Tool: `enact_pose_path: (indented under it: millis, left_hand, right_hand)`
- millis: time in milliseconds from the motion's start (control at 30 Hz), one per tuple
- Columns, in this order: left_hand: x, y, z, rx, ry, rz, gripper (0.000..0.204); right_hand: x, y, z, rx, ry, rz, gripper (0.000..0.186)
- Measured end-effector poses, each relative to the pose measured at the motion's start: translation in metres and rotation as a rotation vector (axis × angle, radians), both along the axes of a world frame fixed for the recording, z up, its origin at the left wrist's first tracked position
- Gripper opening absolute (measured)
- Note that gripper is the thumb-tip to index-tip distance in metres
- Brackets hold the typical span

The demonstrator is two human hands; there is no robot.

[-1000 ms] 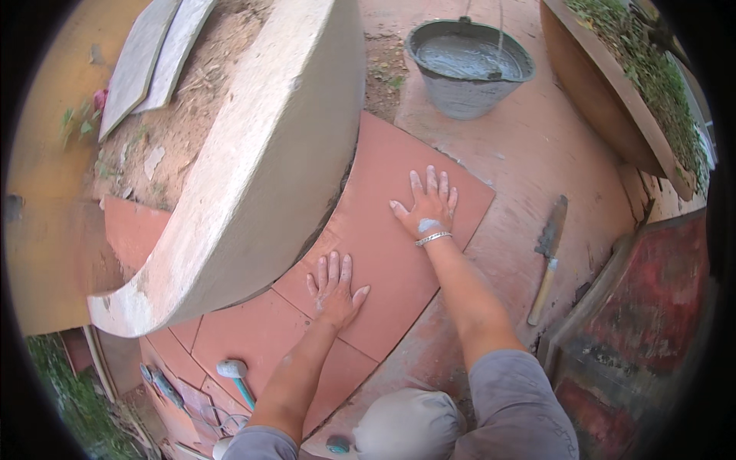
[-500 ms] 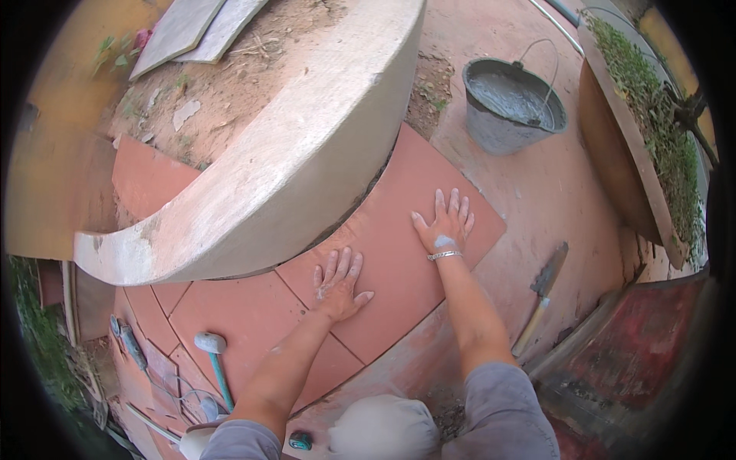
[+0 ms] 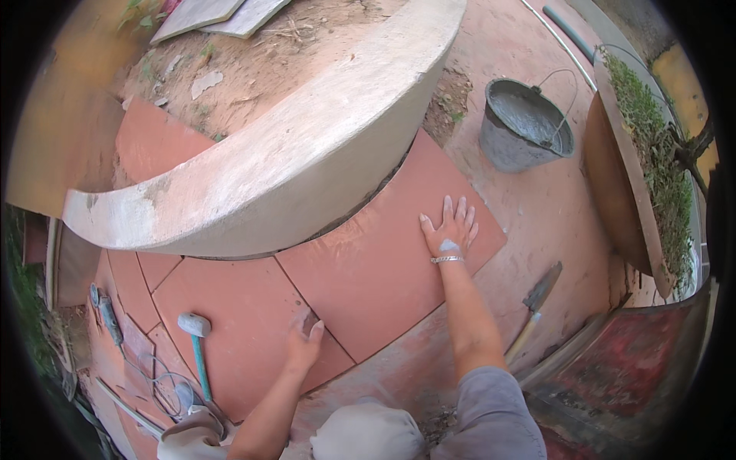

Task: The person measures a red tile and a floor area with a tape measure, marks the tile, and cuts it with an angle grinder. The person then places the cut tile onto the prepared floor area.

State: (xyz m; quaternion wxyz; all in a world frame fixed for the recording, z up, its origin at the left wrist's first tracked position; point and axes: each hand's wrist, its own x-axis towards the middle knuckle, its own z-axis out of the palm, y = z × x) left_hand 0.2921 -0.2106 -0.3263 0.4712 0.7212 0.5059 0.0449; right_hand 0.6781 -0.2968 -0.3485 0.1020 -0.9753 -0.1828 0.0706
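Note:
My right hand, wearing a bracelet and smeared with grey mortar, lies flat with fingers spread on a large terracotta tile. The tile's curved edge follows the foot of a pale curved wall, with a dark gap between them. My left hand is at the seam between this tile and a neighbouring tile; its thumb stands apart and its fingertips are somewhat blurred. It holds nothing that I can see. A rubber mallet with a teal handle lies on the neighbouring tile, to the left of that hand.
A bucket of grey mortar stands at the upper right, beside a planter. On the floor right of my arm lies a trowel. A corded power tool lies far left. Slabs rest on soil behind the wall.
My left hand has come off the right-hand tile and moved left and nearer to me. The right hand stays flat on the tile. The view has shifted slightly.

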Motion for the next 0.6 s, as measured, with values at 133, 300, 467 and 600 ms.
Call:
enact_pose_path:
  millis: [133,300,467,600]
  left_hand:
    - [-0.008,-0.021,0.01,-0.539,-0.078,0.354,0.058]
    - [0.002,-0.033,0.021,-0.75,-0.099,0.392,0.067]
    - [0.009,-0.029,0.023,-0.801,-0.098,0.477,0.069]
    - [0.019,-0.027,0.026,-0.821,-0.07,0.522,0.068]
  right_hand:
    - [0.001,-0.001,-0.009,0.012,-0.039,0.013,0.084]
    - [0.03,-0.024,-0.01,0.076,-0.107,0.099,0.082]
    - [0.069,-0.06,-0.004,-0.022,0.06,-0.116,0.081]
    - [0.089,-0.074,-0.009,0.061,0.027,-0.028,0.077]
